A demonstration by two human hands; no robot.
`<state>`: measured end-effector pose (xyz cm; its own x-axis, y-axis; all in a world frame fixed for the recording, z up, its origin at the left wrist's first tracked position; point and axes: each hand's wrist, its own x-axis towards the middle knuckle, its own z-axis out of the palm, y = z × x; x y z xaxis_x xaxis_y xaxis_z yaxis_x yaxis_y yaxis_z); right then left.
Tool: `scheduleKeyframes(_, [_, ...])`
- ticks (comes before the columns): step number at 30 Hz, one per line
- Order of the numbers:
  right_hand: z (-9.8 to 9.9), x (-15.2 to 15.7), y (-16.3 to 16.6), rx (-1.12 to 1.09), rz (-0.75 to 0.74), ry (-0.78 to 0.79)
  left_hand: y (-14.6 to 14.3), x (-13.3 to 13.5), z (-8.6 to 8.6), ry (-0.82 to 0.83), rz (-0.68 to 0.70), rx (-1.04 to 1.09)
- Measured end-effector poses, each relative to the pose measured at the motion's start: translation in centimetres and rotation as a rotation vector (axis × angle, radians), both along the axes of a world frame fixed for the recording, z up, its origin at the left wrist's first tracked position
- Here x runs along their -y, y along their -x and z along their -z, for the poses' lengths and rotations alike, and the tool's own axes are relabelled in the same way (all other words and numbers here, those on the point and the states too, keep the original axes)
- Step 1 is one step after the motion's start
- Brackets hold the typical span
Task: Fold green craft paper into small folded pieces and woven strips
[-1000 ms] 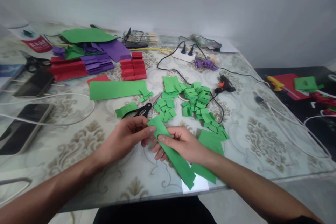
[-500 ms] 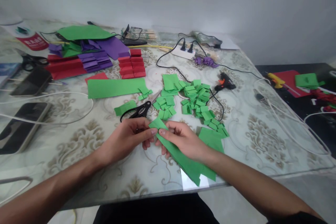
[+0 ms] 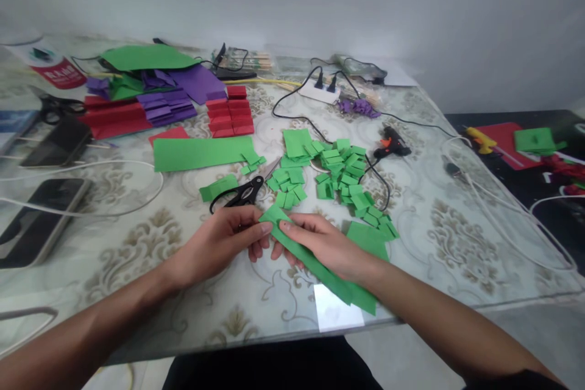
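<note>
A long green paper strip [image 3: 315, 266] slants between my hands above the near edge of the table. My left hand [image 3: 235, 234] pinches its upper left end between thumb and fingers. My right hand [image 3: 320, 241] grips the strip a little further along, thumb on top and fingers beneath. Just beyond the left hand lie black-handled scissors [image 3: 244, 194], blades pointing away to the right. Small folded green paper pieces [image 3: 345, 170] are heaped past the right hand. Another green paper sheet [image 3: 368, 242] lies partly under the right wrist.
A wide green strip [image 3: 201, 154] and red folded paper [image 3: 230, 116] lie to the left. Two phones [image 3: 43, 219] and a white cable are at far left. A black glue gun [image 3: 392, 142] and a white power strip [image 3: 319, 90] with cords stand further back.
The strip's lower end has shifted up and left, showing more of a white patch on the table. My right-hand fingers have loosened slightly beneath the strip.
</note>
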<state>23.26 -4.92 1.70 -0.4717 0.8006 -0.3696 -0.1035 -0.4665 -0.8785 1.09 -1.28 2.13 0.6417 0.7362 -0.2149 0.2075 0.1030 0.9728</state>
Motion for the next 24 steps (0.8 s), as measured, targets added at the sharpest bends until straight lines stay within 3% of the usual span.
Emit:
scheduleKeyframes(5, [0.09,-0.12,-0.40,-0.026,-0.073,0.062,0.03,0.01,-0.04,0.017,-0.003,-0.003])
scheduleKeyframes(13, [0.05,-0.14,-0.53,-0.004,-0.027,0.046,0.31,-0.13,0.06,-0.002,-0.022,-0.033])
scheduleKeyframes(20, [0.44,0.05,-0.24,-0.093,-0.047,0.163,0.06,0.16,-0.19,-0.030,-0.001,-0.030])
scheduleKeyframes(24, [0.38,0.03,-0.27,-0.069,-0.062,0.113,-0.10,0.24,-0.34,-0.033,0.021,-0.051])
